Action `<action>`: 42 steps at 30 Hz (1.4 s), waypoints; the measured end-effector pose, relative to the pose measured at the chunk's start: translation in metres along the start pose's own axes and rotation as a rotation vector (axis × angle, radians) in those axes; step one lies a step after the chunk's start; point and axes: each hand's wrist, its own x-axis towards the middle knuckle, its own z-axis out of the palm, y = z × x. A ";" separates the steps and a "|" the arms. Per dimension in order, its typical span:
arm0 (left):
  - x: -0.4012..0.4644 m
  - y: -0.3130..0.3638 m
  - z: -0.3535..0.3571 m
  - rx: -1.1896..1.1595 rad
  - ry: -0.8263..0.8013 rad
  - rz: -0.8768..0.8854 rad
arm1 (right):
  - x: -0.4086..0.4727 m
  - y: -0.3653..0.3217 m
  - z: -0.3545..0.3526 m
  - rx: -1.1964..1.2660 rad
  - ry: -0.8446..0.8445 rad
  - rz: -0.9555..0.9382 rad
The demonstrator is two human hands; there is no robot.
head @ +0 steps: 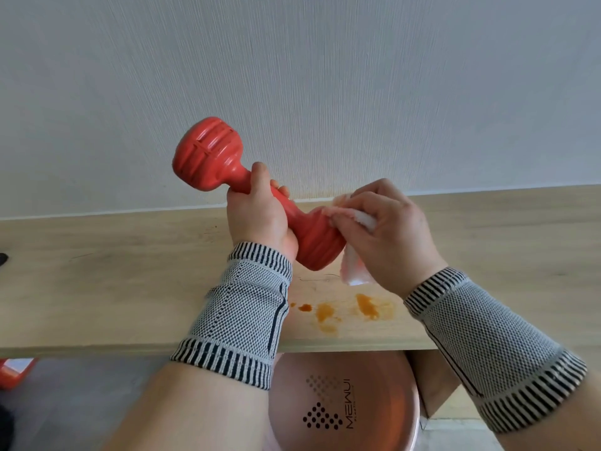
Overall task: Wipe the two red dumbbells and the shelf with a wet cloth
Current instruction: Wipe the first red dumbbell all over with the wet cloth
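Red dumbbell [260, 196] is held tilted above the wooden shelf [130, 271], its ribbed upper head toward the pale wall [292, 60]. The left hand [257, 216] has its fingers curled round the handle. The right hand [390, 229] pinches a white cloth [354, 271] against the lower head, part of it hanging down. Orange stains [344, 310] mark the shelf beneath. A pink basin [344, 405] sits below the shelf edge. Both wrists wear grey knitted bands [240, 314].
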 end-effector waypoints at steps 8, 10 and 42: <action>-0.010 -0.001 0.006 -0.067 0.040 -0.021 | 0.005 0.002 -0.007 0.080 -0.021 0.028; -0.012 0.000 0.014 -0.050 0.046 -0.028 | 0.010 0.004 -0.012 0.076 -0.014 0.104; 0.020 -0.004 0.000 -0.019 0.094 0.038 | 0.019 -0.009 0.015 0.047 -0.184 0.150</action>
